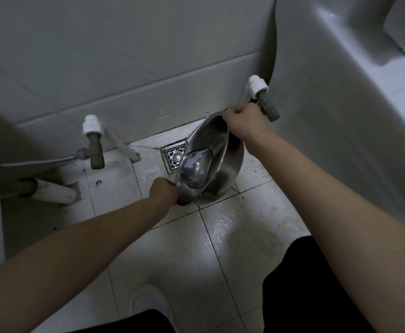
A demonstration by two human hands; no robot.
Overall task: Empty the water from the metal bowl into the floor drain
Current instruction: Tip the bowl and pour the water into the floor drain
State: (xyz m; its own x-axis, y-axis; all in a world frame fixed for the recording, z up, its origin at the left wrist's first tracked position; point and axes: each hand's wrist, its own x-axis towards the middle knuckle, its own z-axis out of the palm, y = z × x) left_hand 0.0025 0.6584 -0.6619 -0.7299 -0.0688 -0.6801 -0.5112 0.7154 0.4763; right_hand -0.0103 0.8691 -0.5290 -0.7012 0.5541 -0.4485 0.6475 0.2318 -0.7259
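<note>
Above the square, perforated floor drain [174,157], the round, polished metal bowl [210,145] is tilted steeply, its rim gripped by the left hand [164,191] near and the right hand [242,118] far, hiding the drain's right part; water inside is indistinct.

We reach forward and down with both bare arms, the forearms running in from the lower left and the right edge of the view. Our left grip [164,191], back of the hand up and fingers curled, holds the near rim of the metal bowl [208,143]. Our right grip [243,121], knuckles up and wrist bent, holds the far rim. The right sits farther from us than the left, and the two are well apart on opposite edges.
</note>
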